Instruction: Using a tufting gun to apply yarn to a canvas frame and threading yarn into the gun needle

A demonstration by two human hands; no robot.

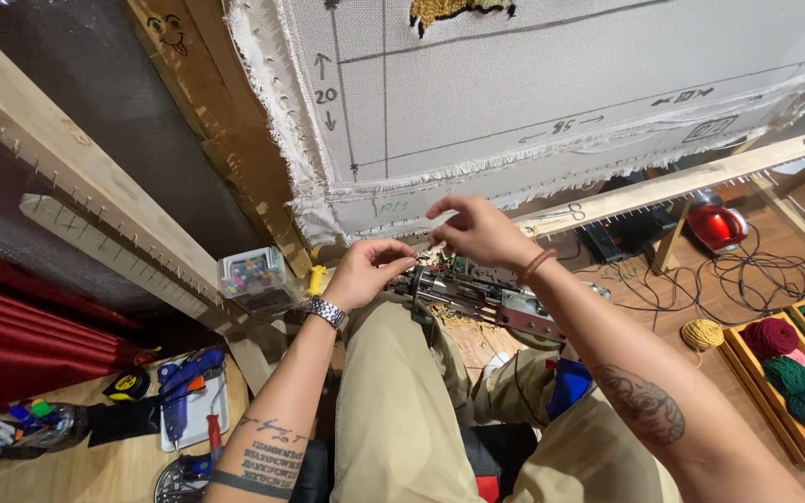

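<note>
We look down at our two hands, which work at the front end of a tufting gun that lies across our lap. Our left hand has its fingers closed together at the tip of the gun; they seem to pinch something very thin there, but it is too small for us to tell what it is. Our right hand is a little above and to the right of that grip, with thumb and forefinger pressed together, again on something too fine to see clearly. The two hands are near each other but do not touch. The gun body goes from the left grip down to the right, under our right wrist.

Above both hands hangs a grey cloth with drawn lines, stretched on a wooden frame; its frayed lower edge is just above the right hand. Left of the left grip, a small plastic box with coloured bits stands on the frame. Lower left, well apart from the hands, a blue glue gun lies on a tray. Far to the right of the right hand, a wooden box holds yarn balls, and a yellow ball lies just beside it on the floor. A red round object stands behind, near black cables.
</note>
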